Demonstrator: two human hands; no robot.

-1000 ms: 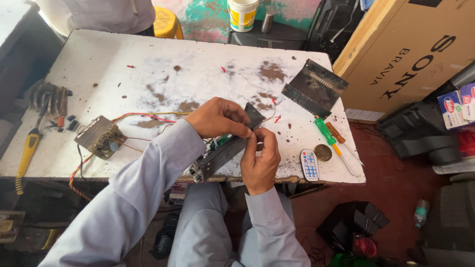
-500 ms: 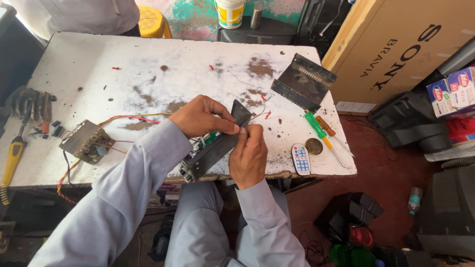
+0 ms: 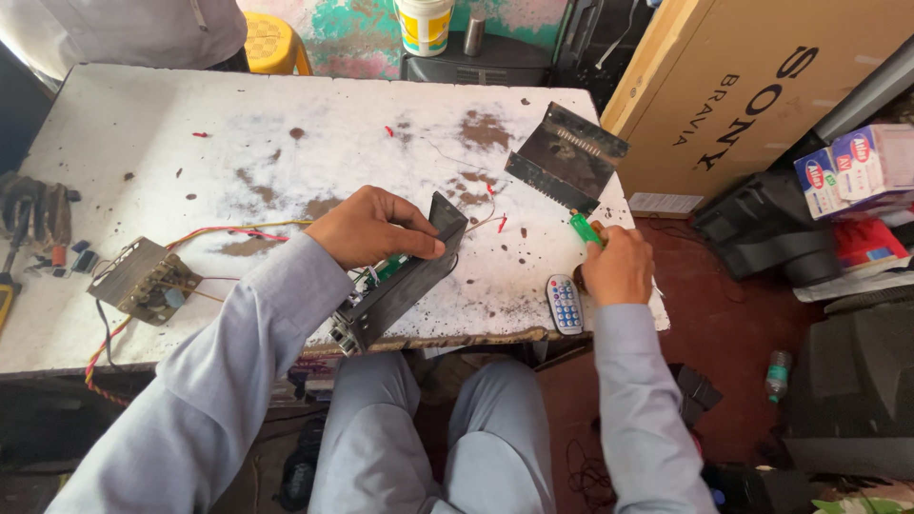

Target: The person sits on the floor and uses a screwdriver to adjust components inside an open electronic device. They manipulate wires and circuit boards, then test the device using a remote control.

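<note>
Left hand [image 3: 373, 227] is clamping down over the top of a long black electronics module [image 3: 398, 286], fingers wrapped across its upper edge. You are tilting it against the near edge of the worktop [image 3: 171, 143], probably to steady it with its green board facing up. Right hand [image 3: 617, 266] is closing around a green-handled screwdriver [image 3: 584, 228] at the worktop's right edge, fist shut on the handle, tip hidden. A small grey remote [image 3: 566, 304] is lying just beside that hand. To your left, an open metal unit with trailing red and yellow wires [image 3: 143, 278] is sitting well apart from the module. Farther back, a bent dark metal cover [image 3: 566, 157] is resting near the right rear corner. Beyond the worktop, a yellow stool [image 3: 271, 43] and a white bucket [image 3: 425, 24] are standing on the floor.
</note>
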